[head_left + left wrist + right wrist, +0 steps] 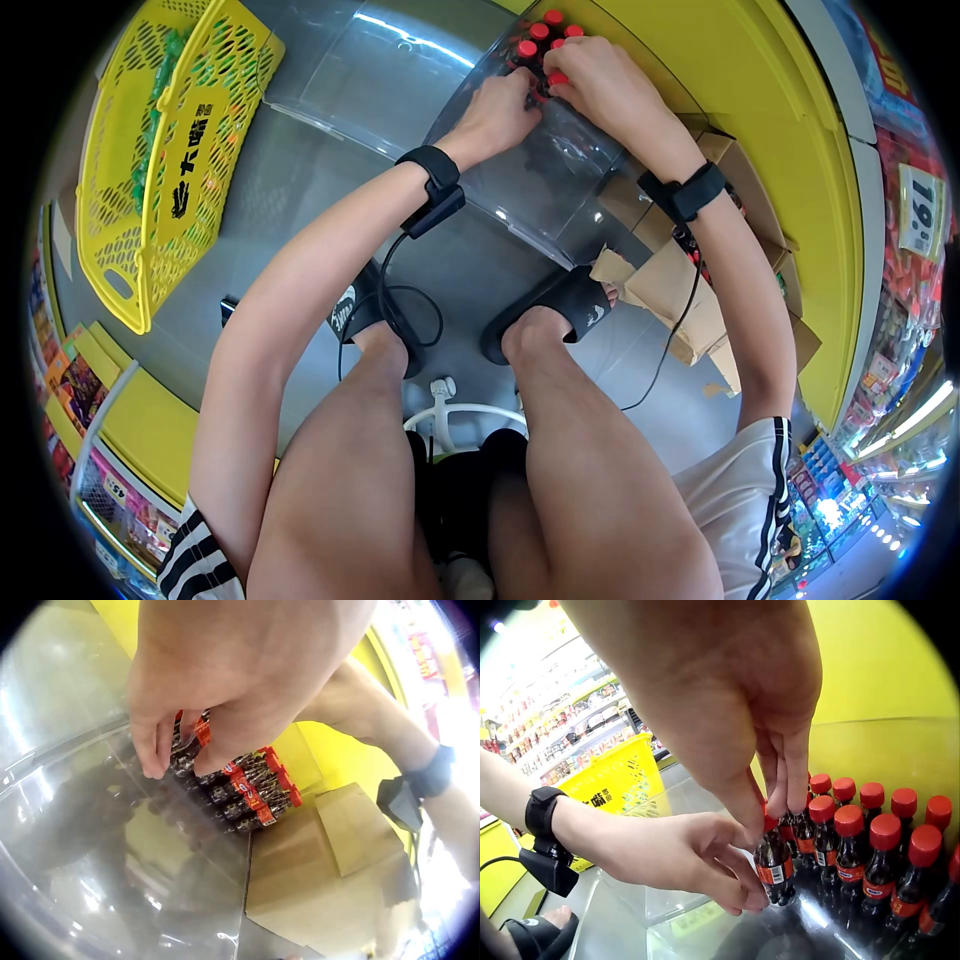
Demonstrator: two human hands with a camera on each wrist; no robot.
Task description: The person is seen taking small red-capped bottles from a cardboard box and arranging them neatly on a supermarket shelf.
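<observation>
Together, left hand [667, 851] and right hand [724, 705] pinched one small, red-capped dark bottle [775, 868] inside the clear plastic bin [540, 190], near its yellow-side edge; level, gentle handling seemed advisable.

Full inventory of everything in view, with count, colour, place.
Small bottles: at least ten, dark with red caps, upright in the bin
Bins: at least two, clear, ahead
Basket: one, yellow, left
Basket contents: uncountable, partly green, inside it
Cardboard: count unclear, brown, right of the bottles
Display panel: yellow, right
Price tags: at least two, mostly white, both sides
Shelved goods: uncountable, mixed colours, both sides
Wheeled base: one, white, between the legs
Wrist cameras: two, black, on the wrists
Cables: two, black, from them
Slippers: two, black, on the feet
Left hand, right hand: at one bottle
</observation>
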